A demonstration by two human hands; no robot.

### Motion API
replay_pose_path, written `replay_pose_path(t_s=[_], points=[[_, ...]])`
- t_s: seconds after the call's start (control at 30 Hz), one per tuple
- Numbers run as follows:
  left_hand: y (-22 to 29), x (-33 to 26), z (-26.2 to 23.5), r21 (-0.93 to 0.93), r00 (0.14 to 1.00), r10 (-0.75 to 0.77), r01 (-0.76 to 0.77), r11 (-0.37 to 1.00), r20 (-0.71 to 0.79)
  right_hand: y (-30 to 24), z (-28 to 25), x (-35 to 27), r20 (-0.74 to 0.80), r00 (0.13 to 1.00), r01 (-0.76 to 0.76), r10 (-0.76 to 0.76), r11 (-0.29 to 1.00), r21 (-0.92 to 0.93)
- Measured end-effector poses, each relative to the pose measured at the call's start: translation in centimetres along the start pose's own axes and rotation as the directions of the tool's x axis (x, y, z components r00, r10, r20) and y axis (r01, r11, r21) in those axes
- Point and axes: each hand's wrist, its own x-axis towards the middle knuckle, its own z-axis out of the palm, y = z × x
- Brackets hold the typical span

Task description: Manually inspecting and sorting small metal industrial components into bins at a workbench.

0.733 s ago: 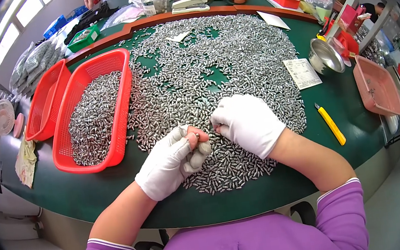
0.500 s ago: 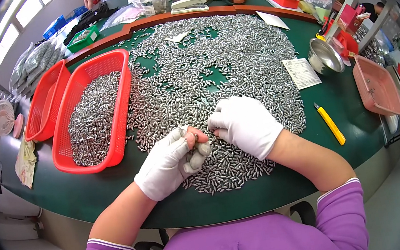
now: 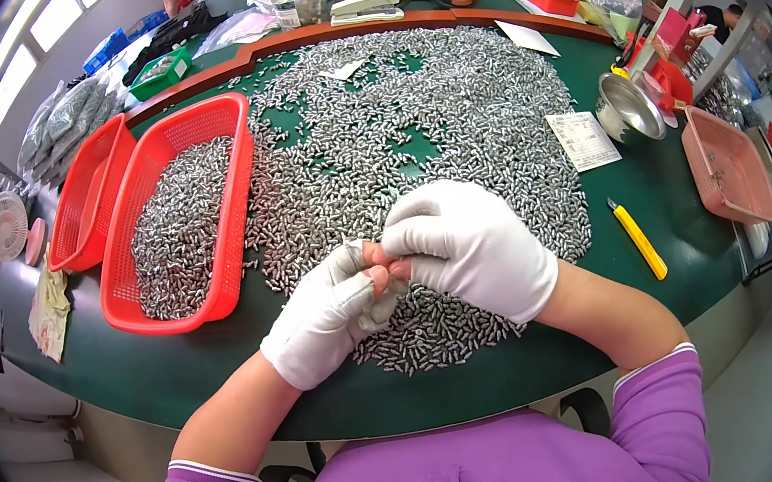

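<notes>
Both hands wear white gloves with some bare fingertips, and their fingertips meet above the near part of a wide spread of small silvery metal parts [image 3: 497, 121]. My left hand [image 3: 323, 314] is closed in a pinch on a small metal part, which is now mostly hidden by the fingers. From the right, my right hand [image 3: 476, 251] reaches over with thumb and forefinger pinched against the left fingertips. Whatever the right fingers grip cannot be made out. Left of the hands, a red perforated basket [image 3: 246, 162] holds a heap of the same parts.
Another red basket [image 3: 69, 246] stands farther left. On the right lie a yellow utility knife [image 3: 638, 239], a printed paper slip [image 3: 584, 141], a steel bowl [image 3: 628, 107] and a pink basket [image 3: 733, 203]. A wooden ledge [image 3: 284, 41] borders the parts at the back; a person sits beyond, far right.
My right hand has moved left from the parts to my left fingertips, and its fingers now cover the small metal part seen there before. My left hand has barely moved.
</notes>
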Motion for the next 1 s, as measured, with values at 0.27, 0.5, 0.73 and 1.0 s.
replay_pose_path(t_s=[0.27,0.5,0.73,1.0], points=[[-0.1,-0.1,-0.3,0.077,0.994,0.025,-0.017,0.997,-0.110,0.2,0.0,-0.2,0.012,0.981,-0.193,0.193,0.980,-0.042],[-0.2,-0.2,-0.2,0.099,0.991,0.037,-0.024,0.995,-0.132,2.2,1.3,-1.5,0.202,0.934,-0.194,0.295,0.893,-0.405],[-0.3,-0.1,0.3,0.101,0.984,0.063,-0.046,0.994,-0.168,2.0,1.0,-1.4,0.202,0.927,-0.209,0.317,0.881,-0.424],[-0.1,-0.2,-0.2,0.093,0.996,0.027,-0.020,0.996,-0.081,1.7,0.5,-1.3,0.259,0.892,-0.203,0.370,0.841,-0.502]])
